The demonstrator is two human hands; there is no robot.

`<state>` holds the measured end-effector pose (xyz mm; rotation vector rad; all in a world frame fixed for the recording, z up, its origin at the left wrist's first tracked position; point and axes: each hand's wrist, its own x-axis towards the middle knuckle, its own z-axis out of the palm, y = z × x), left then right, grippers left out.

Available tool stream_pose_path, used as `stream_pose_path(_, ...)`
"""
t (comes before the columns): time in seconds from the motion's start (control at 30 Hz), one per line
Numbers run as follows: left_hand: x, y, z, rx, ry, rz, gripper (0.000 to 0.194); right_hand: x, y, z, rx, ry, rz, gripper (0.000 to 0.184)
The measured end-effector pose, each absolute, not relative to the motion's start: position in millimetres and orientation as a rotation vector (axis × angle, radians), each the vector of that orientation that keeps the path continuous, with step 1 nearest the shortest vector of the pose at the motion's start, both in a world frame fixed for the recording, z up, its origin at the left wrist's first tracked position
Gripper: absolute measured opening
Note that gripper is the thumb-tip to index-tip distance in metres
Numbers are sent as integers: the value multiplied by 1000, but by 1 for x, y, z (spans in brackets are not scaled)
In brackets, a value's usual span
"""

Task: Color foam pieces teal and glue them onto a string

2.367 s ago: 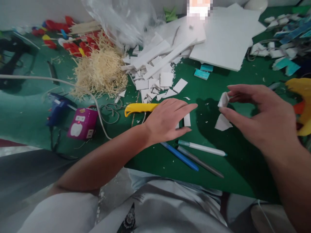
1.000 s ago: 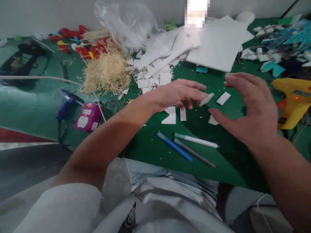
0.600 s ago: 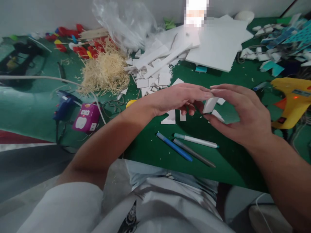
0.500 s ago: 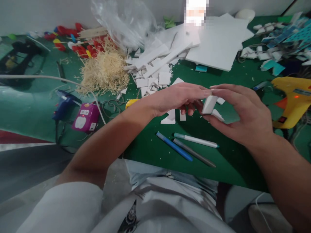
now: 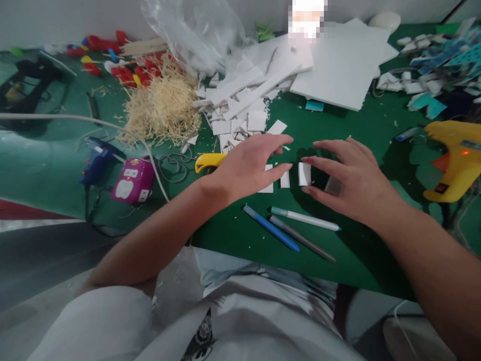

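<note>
My right hand (image 5: 347, 175) holds a small white foam block (image 5: 304, 174) between a fingertip and the thumb, low over the green table; other fingers are spread above it. My left hand (image 5: 255, 163) is open and holds nothing, its thumb and fingers apart and pointing at the block. Under its thumb lie a narrow white foam strip (image 5: 285, 178) and a wider foam piece (image 5: 267, 186), partly hidden by the hand. A yellow cutter knife (image 5: 207, 161) shows beside the left wrist.
Blue (image 5: 272, 228), grey (image 5: 302, 238) and white (image 5: 306, 219) pens lie near the front edge. A yellow glue gun (image 5: 453, 158) is at right. Foam scraps (image 5: 240, 118), a wood-stick pile (image 5: 161, 110) and a foam sheet (image 5: 338, 67) lie behind. A purple power socket (image 5: 133, 181) is at left.
My hands have moved apart. My left hand has drawn back left and opened, while my right hand has brought the foam block down and slightly left.
</note>
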<state>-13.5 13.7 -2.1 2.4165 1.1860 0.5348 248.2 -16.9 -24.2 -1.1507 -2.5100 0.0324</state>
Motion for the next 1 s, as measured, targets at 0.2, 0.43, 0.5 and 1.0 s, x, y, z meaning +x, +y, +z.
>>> stream_pose_path(0.2,-16,7,-7,2507,1053,400,55,244,-17,-32,-1194,-2554,46,41)
stream_pose_path(0.43,-13,5,-13,2620,978,314,54,264,-10,-15,-1407,-2388,7,48)
stream_pose_path(0.5,-10,4,-13,2654,989,294,53,273,-8,-7,-1629,-2235,-70,42)
stream_pose_path(1.0,-11,3,-13,2576,986,492,50,270,-1,0,-1753,-1770,603,49)
